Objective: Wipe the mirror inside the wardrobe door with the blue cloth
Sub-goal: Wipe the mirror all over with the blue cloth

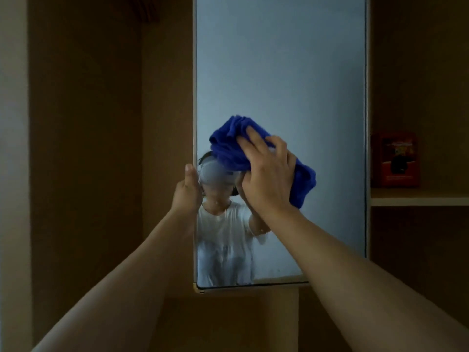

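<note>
- Head view shows a tall mirror (281, 72) with a thin pale metal frame; its left and bottom edges and its lower left corner are in sight, and most of its right edge too.
- One red box (394, 160) stands on a pale shelf (418, 198) to the right of the mirror. It carries a dark picture and some print, but the print is too blurred to read.
- Bunched into soft folds, the blue cloth (228, 146) lies against the glass in the middle part of the mirror, nearer to the left edge than to the right one. It looks like a thick, fluffy fabric.
- On top of the cloth, the right hand (266, 174) presses it to the glass; the fingers (253, 138) are spread and only a little bent, and cloth hangs out beside the wrist on the right.
- At the left edge of the mirror, the left hand (186, 190) holds the frame with the thumb upright along it. The other fingers go behind the edge, so I cannot tell how they lie.
- Above the cloth the glass is a wide, smooth, grey-blue area with nothing on it. Below the cloth, the glass reflects a person in a white shirt, rather hazy.
- Brown wooden panels, flat and matte, surround the mirror on both sides and below it.
</note>
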### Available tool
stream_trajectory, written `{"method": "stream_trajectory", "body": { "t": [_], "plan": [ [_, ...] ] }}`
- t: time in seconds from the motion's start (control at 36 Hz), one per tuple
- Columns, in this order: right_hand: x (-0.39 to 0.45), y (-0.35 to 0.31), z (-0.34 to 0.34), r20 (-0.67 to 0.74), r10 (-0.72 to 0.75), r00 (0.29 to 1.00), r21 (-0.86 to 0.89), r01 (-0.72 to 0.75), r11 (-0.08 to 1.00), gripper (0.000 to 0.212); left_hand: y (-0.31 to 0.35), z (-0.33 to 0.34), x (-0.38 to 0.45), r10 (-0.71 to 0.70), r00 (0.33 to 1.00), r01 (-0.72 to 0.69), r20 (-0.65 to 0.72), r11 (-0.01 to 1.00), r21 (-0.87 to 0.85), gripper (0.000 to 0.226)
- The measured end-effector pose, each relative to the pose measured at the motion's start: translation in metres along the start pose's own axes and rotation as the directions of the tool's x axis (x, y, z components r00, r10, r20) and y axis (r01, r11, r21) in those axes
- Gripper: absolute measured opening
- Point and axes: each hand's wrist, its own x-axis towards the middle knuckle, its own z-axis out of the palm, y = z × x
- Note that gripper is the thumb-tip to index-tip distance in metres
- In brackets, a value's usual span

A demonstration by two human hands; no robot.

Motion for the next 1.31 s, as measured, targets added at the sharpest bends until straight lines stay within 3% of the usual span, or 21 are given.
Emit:
{"method": "stream_trajectory", "body": {
  "t": [0.11,0.19,0.25,0.36,0.47,0.64,0.81,0.94,1.0,1.11,1.31],
  "plan": [
    [0.008,-0.005,0.004,-0.033,-0.016,0.999,0.022,0.017,1.0,0.058,-0.002,-0.001,0.002,0.0,1.0,0.0,0.011,1.0,-0.025,0.056],
    [-0.02,-0.006,0.012,-0.053,-0.11,0.993,0.055,0.113,0.992,0.042,-0.002,-0.003,0.001,0.062,0.997,-0.06,0.054,0.998,-0.032,0.057],
    [-0.049,-0.005,0.019,-0.045,-0.193,0.98,0.053,0.195,0.979,0.035,0.0,-0.006,0.0,0.028,0.993,-0.016,0.116,0.995,-0.101,0.059],
    [-0.092,-0.003,0.028,-0.019,-0.271,0.962,0.051,0.271,0.961,0.037,0.004,-0.008,0.0,-0.113,0.987,0.106,0.111,0.992,0.067,0.063],
    [-0.078,-0.004,0.022,0.007,-0.3,0.954,-0.02,0.3,0.954,0.042,0.008,-0.012,0.002,-0.144,0.983,0.132,0.118,0.986,0.105,0.066],
    [-0.018,-0.024,0.009,0.109,-0.245,0.964,-0.086,0.254,0.963,0.054,0.019,-0.01,-0.002,-0.118,0.97,0.155,0.212,0.974,-0.168,0.047],
    [-0.027,-0.019,0.012,0.095,-0.282,0.955,-0.103,0.291,0.951,0.051,0.023,-0.012,-0.007,-0.157,0.95,0.21,0.27,0.96,-0.182,0.056],
    [-0.085,-0.008,0.021,0.096,-0.37,0.924,-0.038,0.374,0.926,0.047,0.019,-0.013,-0.006,-0.225,0.967,0.208,0.118,0.967,0.145,0.07],
    [-0.106,-0.008,0.024,0.114,-0.4,0.91,-0.021,0.404,0.914,0.045,0.018,-0.01,-0.003,-0.214,0.974,0.196,0.072,0.961,0.197,0.079],
    [-0.127,-0.013,0.024,0.128,-0.398,0.909,0.018,0.399,0.917,0.036,0.018,-0.007,-0.004,-0.167,0.985,0.154,0.04,0.962,0.227,0.086],
    [-0.144,-0.007,0.023,0.206,-0.503,0.839,0.017,0.511,0.86,0.037,0.02,-0.005,-0.008,-0.153,0.988,0.15,0.011,0.975,0.164,0.071]
  ]
}}
